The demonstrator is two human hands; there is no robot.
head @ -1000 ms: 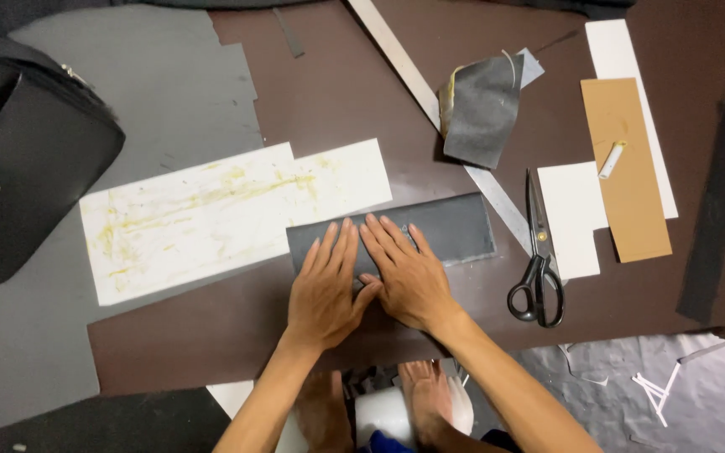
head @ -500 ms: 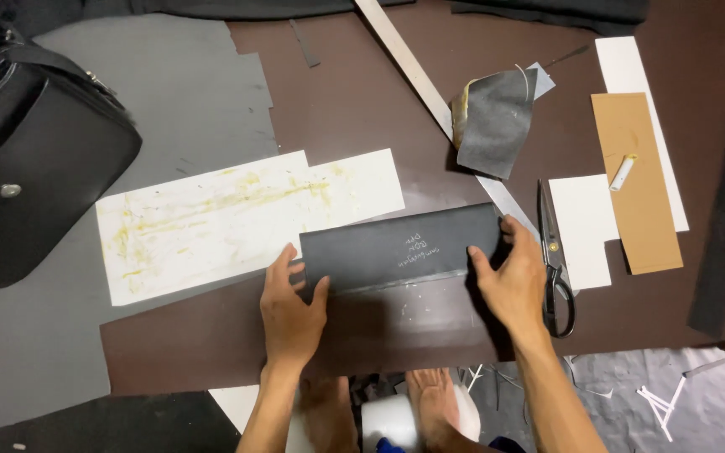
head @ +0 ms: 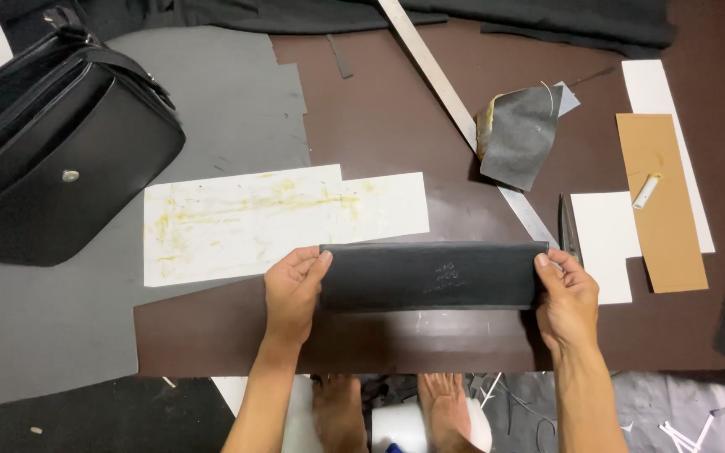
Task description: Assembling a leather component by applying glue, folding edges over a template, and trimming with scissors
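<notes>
Black leather strip [head: 434,277] is between my two hands, lifted a little over the brown sheet [head: 237,335]. My left hand [head: 291,294] pinches its left end with thumb on top, and my right hand [head: 568,298] closes on the right end. I think the strip can sag or twist in the middle if one hand pulls more. The scissors [head: 565,231] lie just beside my right hand, so a careless move could hit the blades. The glue-stained paper [head: 279,218] is near, and it could perhaps mark the leather.

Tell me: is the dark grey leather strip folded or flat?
Flat: the dark grey leather strip is stretched between left hand and right hand, no crease visible.
</notes>
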